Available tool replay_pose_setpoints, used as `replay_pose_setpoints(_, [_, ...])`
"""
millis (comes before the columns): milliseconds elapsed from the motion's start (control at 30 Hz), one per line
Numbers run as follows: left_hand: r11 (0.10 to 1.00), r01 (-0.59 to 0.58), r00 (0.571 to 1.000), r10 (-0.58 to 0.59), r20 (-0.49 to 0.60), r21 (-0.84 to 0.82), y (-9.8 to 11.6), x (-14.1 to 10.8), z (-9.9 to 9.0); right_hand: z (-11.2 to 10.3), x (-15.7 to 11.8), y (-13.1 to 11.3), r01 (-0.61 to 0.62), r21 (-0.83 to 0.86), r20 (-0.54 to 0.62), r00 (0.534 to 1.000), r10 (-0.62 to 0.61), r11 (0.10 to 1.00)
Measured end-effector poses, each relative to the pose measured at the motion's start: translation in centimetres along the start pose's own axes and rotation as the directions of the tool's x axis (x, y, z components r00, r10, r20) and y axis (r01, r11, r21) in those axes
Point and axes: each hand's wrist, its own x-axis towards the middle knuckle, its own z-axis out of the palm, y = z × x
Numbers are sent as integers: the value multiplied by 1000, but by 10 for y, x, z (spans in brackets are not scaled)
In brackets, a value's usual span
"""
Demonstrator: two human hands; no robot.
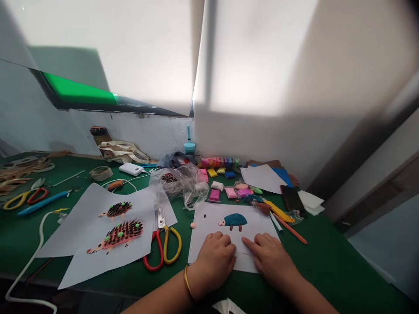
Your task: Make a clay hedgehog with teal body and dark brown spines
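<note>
On a white sheet (199,244) lies a blue clay hedgehog shape (236,219) with a pinkish snout and brown legs. My left hand (214,259) rests on the sheet just below the shape, its fingers curled in; whatever they might hold is hidden. To the right, my right hand (271,257) touches the paper with its index finger stretched toward the legs, the other fingers bent. A small black bit (204,216) lies on the sheet's upper left, and a pale pink clay piece (193,225) is at its left edge.
Scissors (166,240) with red and yellow handles lie left of the sheet. Farther left, papers (78,231) carry two spiky clay hedgehogs (122,234). Behind are clay packets (214,195), a plastic bag (180,181) and a phone (292,200). A white cable (41,240) runs along the left.
</note>
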Motion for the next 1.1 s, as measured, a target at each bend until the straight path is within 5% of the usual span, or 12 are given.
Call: replay_pose_setpoints(1100, [999, -13, 1000, 13, 1, 30, 1, 1, 1, -8, -6, -6, 40, -116, 39, 999, -36, 992])
